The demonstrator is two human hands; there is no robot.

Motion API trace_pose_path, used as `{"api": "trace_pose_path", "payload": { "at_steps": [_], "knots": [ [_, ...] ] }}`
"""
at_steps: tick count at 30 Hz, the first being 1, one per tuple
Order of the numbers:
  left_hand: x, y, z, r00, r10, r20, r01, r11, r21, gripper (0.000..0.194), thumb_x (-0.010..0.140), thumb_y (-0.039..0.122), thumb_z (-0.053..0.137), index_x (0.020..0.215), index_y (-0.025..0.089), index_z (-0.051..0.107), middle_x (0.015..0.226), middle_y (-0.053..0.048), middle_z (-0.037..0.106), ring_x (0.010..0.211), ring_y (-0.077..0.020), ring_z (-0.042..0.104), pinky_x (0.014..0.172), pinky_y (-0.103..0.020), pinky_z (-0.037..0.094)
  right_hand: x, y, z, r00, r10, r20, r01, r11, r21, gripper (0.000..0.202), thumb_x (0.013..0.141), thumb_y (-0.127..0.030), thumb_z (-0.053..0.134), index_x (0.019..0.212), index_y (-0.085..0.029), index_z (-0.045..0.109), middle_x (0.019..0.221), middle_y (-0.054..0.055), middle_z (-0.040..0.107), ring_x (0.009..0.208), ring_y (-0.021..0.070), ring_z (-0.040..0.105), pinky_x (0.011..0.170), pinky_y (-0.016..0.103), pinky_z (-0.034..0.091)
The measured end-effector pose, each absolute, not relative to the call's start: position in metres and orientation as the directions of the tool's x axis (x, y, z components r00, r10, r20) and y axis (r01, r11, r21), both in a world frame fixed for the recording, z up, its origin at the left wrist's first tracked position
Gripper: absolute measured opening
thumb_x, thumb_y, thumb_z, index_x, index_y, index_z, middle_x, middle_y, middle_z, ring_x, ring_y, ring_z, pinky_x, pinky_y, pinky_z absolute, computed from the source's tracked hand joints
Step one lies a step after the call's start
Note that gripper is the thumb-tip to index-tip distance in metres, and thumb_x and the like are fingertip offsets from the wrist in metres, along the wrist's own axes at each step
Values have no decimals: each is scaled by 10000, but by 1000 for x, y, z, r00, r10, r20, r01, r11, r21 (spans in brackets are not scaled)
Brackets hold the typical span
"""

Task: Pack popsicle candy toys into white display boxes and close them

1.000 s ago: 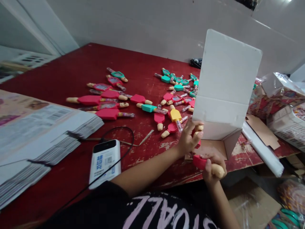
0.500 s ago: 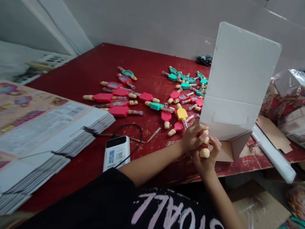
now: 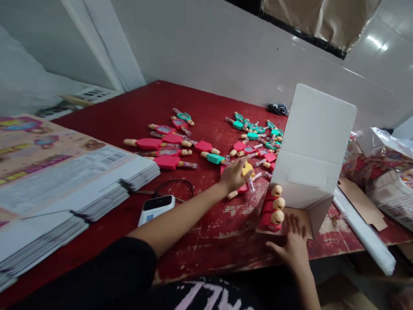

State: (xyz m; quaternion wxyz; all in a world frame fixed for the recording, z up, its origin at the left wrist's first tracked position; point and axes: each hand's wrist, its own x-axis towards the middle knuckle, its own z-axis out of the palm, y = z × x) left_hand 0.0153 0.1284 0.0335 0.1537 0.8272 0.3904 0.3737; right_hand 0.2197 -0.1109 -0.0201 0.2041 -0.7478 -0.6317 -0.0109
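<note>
My left hand (image 3: pixel 235 175) reaches over the scattered toys, fingers stretched out beside a yellow toy (image 3: pixel 248 168); I cannot tell if it touches it. My right hand (image 3: pixel 294 243) is spread open at the front of an open white cardboard box (image 3: pixel 318 129), its fingers over the near edge. Inside, along the left wall, three red toys with beige doll-like heads (image 3: pixel 278 203) stand in a row, heads up. Around my left hand lie more paddle-shaped toys with clear tubes: red ones (image 3: pixel 166 162) to the left, green ones (image 3: pixel 238 125) farther back.
A stack of flattened printed cartons (image 3: pixel 80 172) covers the left side. Near it sits a white device (image 3: pixel 157 206) with a black cable. A clear plastic roll (image 3: pixel 364 230) and a brown cardboard piece (image 3: pixel 363 202) lie right of the box, before wrapped packages (image 3: pixel 396 185).
Both hands were together at the box, around the red toys. My left hand has let go and moved left to the loose toys; my right has opened and lowered. The camera view has tilted up.
</note>
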Motion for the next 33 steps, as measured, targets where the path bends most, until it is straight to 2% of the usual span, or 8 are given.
{"api": "trace_pose_path", "payload": {
  "at_steps": [3, 8, 15, 20, 24, 28, 31, 33],
  "knots": [
    [-5, 160, 36, 286, 907, 310, 763, -411, 499, 534, 912, 440, 368, 1370, 170, 412, 1026, -161, 516, 940, -325, 545, 826, -489, 457, 225, -115, -46, 244, 927, 286, 968, -217, -123, 790, 833, -667, 455, 1384, -100, 421, 1404, 209, 420, 1326, 386, 334, 1060, 603, 237],
    [5, 174, 42, 276, 931, 240, 852, -353, 388, 546, 895, 539, 414, 1362, 257, 427, 1291, -167, 396, 1169, -392, 420, 952, -538, 381, 209, -96, -55, 312, 867, 390, 949, -306, -77, 803, 884, -689, 253, 1376, -84, 443, 1383, 234, 436, 1262, 406, 394, 984, 615, 290],
    [50, 151, 21, 559, 829, 24, 770, -530, 355, 634, 807, 690, 483, 1330, 332, 474, 1471, -170, 246, 1319, -476, 251, 1023, -719, 116, 226, -88, -57, 327, 826, 459, 936, -349, -38, 862, 859, -740, 168, 1341, -103, 491, 1338, 201, 499, 1219, 404, 437, 960, 597, 303],
    [67, 122, 13, 787, 617, 17, 562, -727, 395, 511, 826, 617, 527, 1253, 337, 542, 1502, -106, 221, 1345, -372, 284, 1085, -546, 264, 256, -108, -62, 246, 829, 502, 958, -288, 5, 854, 840, -763, 214, 1316, -120, 513, 1294, 199, 535, 1195, 401, 463, 946, 603, 331],
    [73, 114, 16, 864, 504, 20, 455, -796, 399, 498, 779, 400, 649, 1254, 300, 535, 1523, -110, 169, 1370, -413, 209, 1089, -589, 234, 280, -121, -70, 137, 833, 535, 972, -217, 89, 803, 807, -779, 320, 1186, -132, 605, 1220, 209, 581, 1091, 393, 544, 877, 571, 409],
    [74, 119, 23, 850, 527, -4, 484, -777, 402, 617, 758, 246, 650, 1335, 310, 443, 1526, -127, 144, 1368, -393, 238, 1072, -547, 299, 295, -125, -78, 44, 823, 567, 969, -173, 176, 717, 786, -760, 427, 1134, -168, 631, 1185, 187, 607, 1035, 382, 577, 799, 527, 453],
    [71, 128, 27, 785, 619, -30, 578, -715, 392, 757, 787, 353, 649, 1440, 247, 280, 1465, -215, 245, 1320, -419, 312, 1033, -554, 334, 297, -124, -79, -13, 806, 591, 957, -160, 240, 683, 804, -739, 431, 1105, -164, 643, 1134, 180, 631, 1030, 377, 577, 790, 511, 450],
    [69, 134, 29, 755, 655, -43, 619, -688, 380, 739, 810, 462, 612, 1427, 195, 306, 1371, -238, 378, 1257, -421, 390, 1002, -566, 355, 296, -124, -77, -39, 797, 603, 954, -150, 260, 668, 816, -720, 435, 1099, -153, 648, 1114, 185, 636, 1033, 372, 577, 808, 508, 444]
  ]
}}
